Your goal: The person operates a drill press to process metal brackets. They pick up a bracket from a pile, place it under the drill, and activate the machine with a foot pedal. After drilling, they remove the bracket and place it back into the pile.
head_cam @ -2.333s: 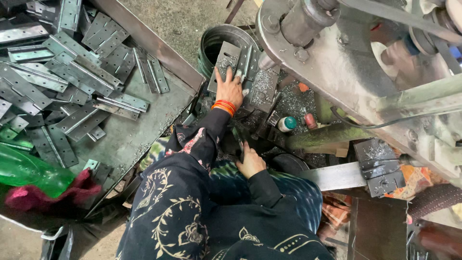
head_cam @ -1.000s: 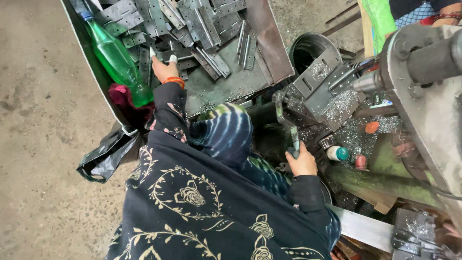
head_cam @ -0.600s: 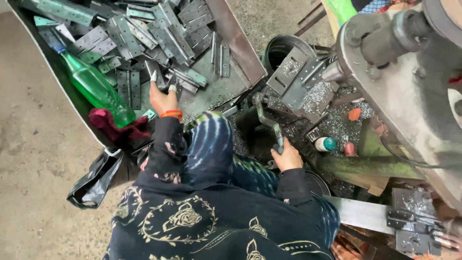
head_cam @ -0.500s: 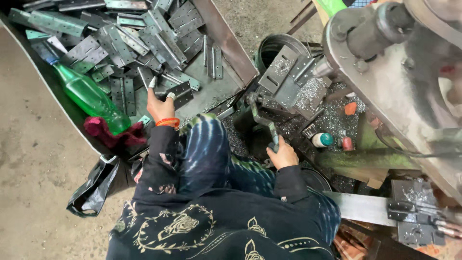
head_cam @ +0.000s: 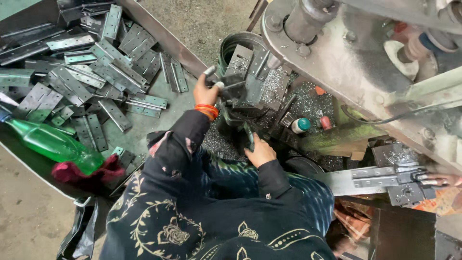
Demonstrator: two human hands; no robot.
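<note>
both hands' fingers closed: left hand (head_cam: 206,93) on hinge (head_cam: 215,79), right hand (head_cam: 260,153) on lever (head_cam: 250,138).

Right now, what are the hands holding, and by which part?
The left hand grips one end of a metal hinge piece at the machine. The right hand wraps the lower end of a dark lever.

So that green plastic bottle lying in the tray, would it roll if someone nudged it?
Probably. The green plastic bottle lies on its side and is round, so a sideways push could roll it, though the dark red cloth at its base and the flat grey metal hinges nearby might stop it. It looks light and slightly squashy.
</note>
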